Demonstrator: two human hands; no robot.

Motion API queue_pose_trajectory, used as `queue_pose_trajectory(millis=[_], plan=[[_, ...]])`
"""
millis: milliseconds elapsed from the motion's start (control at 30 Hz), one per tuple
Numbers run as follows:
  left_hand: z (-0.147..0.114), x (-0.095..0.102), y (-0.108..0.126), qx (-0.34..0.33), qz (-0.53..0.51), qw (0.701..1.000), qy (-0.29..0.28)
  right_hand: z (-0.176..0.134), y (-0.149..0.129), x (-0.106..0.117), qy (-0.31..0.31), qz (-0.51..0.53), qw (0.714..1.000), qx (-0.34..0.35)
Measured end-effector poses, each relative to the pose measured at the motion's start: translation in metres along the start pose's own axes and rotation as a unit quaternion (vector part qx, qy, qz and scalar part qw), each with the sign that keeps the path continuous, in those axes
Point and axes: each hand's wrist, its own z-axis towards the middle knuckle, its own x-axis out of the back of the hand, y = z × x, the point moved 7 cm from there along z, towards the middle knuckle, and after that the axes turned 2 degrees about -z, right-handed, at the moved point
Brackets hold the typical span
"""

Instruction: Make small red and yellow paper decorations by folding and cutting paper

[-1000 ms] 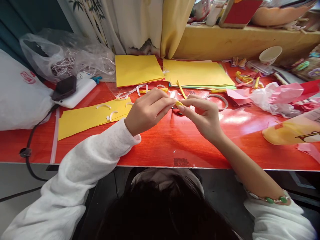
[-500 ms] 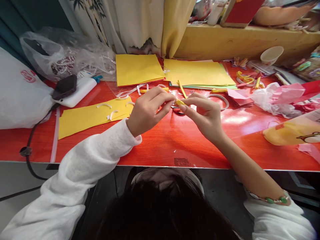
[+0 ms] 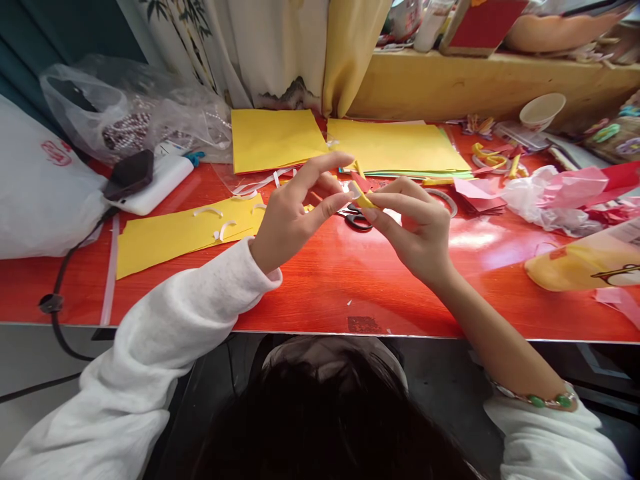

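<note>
Over the middle of the red table, my right hand (image 3: 417, 230) pinches a small folded yellow paper strip (image 3: 364, 197) between thumb and fingers. A small whitish piece (image 3: 354, 189) shows at the strip's left end. My left hand (image 3: 295, 210) is beside that end, its index finger raised and apart from the thumb. The thumb tip is close to the whitish piece; whether they touch I cannot tell. Black-handled scissors (image 3: 359, 219) lie on the table below the strip, partly hidden by my hands. Behind my right fingers, a roll of tape (image 3: 443, 200) is partly visible.
Yellow paper sheets (image 3: 277, 140) and another paper stack (image 3: 400, 148) lie at the back. Long yellow strips (image 3: 170, 233) with white curls are at left, near a white plastic bag (image 3: 45, 187). At right are crumpled plastic (image 3: 537, 200), a paper cup (image 3: 543, 112) and a drink cup (image 3: 585, 260).
My left index finger has lifted away from the thumb, opening the pinch. The yellow strip stays in my right hand, now showing a whitish end. More of the scissors is visible.
</note>
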Motion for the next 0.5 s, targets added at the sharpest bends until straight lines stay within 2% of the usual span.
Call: queue_pose_trajectory(millis=[133, 500], plan=[[0.0011, -0.0042, -0.0035, 0.019, -0.032, 0.998, -0.044, 0.0003, -0.0003, -0.0028, -0.024, 0.010, 1.000, -0.013], [0.0005, -0.0079, -0.0028, 0.021, -0.047, 0.997, -0.060, 0.0004, 0.0018, -0.0057, -0.040, 0.059, 0.997, -0.026]])
